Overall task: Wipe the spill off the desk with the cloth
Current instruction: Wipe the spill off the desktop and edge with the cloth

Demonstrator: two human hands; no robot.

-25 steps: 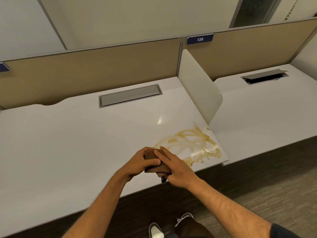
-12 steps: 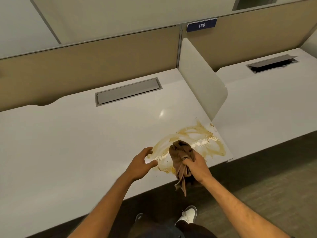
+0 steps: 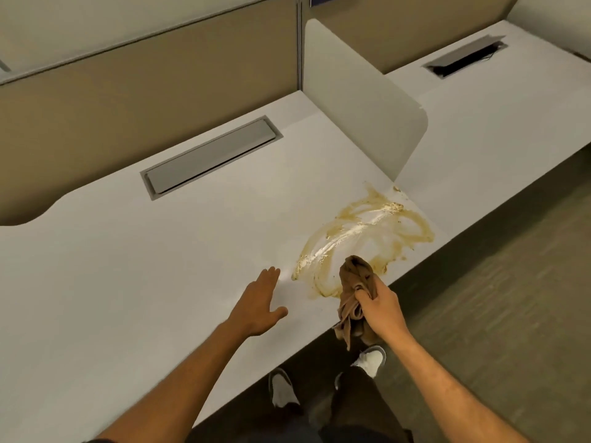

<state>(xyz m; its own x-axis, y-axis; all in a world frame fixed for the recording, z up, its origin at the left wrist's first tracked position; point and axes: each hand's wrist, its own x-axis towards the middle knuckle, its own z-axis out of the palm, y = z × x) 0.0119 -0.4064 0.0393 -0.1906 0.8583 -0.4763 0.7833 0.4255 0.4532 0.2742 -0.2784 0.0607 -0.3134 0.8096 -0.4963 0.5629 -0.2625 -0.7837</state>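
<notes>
A brown, streaky spill point(image 3: 367, 241) with pale crumbs covers the near right corner of the white desk point(image 3: 160, 266). My right hand point(image 3: 380, 310) grips a bunched brown cloth point(image 3: 356, 282) at the spill's near edge; the cloth's top touches or hovers just over the smear and its tail hangs past the desk's front edge. My left hand point(image 3: 260, 300) lies flat on the desk with fingers apart, just left of the spill, holding nothing.
A white divider panel point(image 3: 361, 100) stands upright right behind the spill, with a second desk point(image 3: 499, 123) beyond it. A grey cable hatch point(image 3: 211, 156) is set in the desk farther back. Tan partition walls close the rear. My shoes point(image 3: 371, 359) and carpet are below.
Both hands held the cloth a second ago. The left hand let go and settled flat on the desk; the right hand carried the cloth right, to the spill's near edge.
</notes>
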